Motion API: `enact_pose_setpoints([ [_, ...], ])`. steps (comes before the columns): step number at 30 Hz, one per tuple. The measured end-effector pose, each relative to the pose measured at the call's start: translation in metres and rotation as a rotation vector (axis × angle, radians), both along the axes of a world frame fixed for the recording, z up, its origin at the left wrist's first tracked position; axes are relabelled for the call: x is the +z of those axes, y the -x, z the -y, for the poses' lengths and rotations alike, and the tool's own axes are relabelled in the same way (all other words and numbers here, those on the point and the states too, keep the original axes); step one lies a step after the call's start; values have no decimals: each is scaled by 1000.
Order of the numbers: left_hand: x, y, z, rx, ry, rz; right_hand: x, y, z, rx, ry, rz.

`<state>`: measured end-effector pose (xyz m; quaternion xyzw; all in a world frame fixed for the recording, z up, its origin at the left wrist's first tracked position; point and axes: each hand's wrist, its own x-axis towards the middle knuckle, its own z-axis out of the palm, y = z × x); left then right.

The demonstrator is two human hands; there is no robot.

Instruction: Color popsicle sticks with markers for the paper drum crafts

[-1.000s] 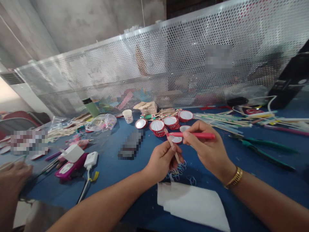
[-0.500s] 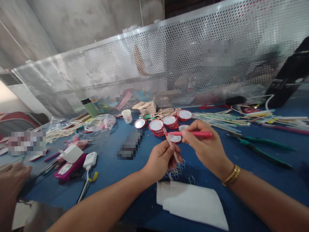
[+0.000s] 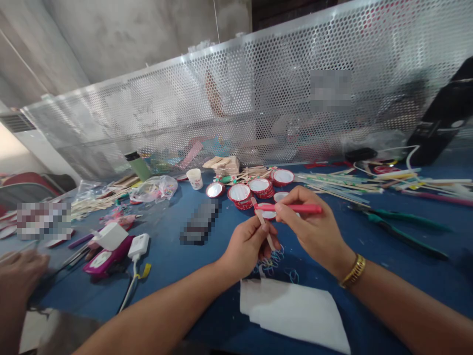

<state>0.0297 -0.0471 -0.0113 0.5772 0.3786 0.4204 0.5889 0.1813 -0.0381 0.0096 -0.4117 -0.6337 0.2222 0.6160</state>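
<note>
My left hand [image 3: 247, 245] is closed around a flat wooden stick [image 3: 260, 217] with a red-coloured upper end, held upright over the blue table [image 3: 173, 256]. My right hand [image 3: 314, 231] pinches a pink marker pen [image 3: 295, 208], its tip touching the top of the stick. Loose coloured rubber bands [image 3: 275, 261] lie on the table just under both hands. Behind the hands stand several red-rimmed round lids with white insides [image 3: 241, 192].
A white folded paper [image 3: 295, 310] lies near me. Green-handled pliers [image 3: 399, 227] lie right, coloured sticks [image 3: 332, 185] behind. A white charger [image 3: 138, 245], magenta device [image 3: 105, 257] and white cup [image 3: 195, 177] sit left. A perforated metal screen [image 3: 258, 98] closes the back. Another person's hand [image 3: 18, 281] is far left.
The pen has slid slightly left along the stick's top end. Both hands stay in nearly the same place.
</note>
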Motion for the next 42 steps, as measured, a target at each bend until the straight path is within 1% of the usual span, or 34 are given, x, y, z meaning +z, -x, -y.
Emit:
enact_pose_setpoints([
  [5, 1, 0, 0, 10, 1, 10, 0, 0, 1, -17, 3, -47],
  [9, 1, 0, 1, 4, 0, 1, 0, 0, 1, 4, 8, -10],
  [13, 0, 1, 1, 1, -10, 16, 1, 0, 0, -15, -6, -47],
  [18, 1, 0, 1, -5, -7, -4, 0, 0, 0, 13, 15, -43],
  [22, 2, 0, 1, 11, 5, 5, 0, -1, 0, -15, 8, -59],
  [28, 1, 1, 1, -11, 20, 10, 0, -1, 0, 39, 18, -57],
  [33, 6, 1, 2, 61, 12, 27, 1, -2, 0, 53, -50, -213],
  [35, 8, 2, 2, 80, -6, 33, 1, 1, 1, 63, -22, -191],
  [39, 9, 2, 2, 71, -26, 44, -2, 7, 4, 102, 66, -55],
  [42, 8, 2, 2, 60, -17, 46, -4, 9, 5, 116, 83, -66],
])
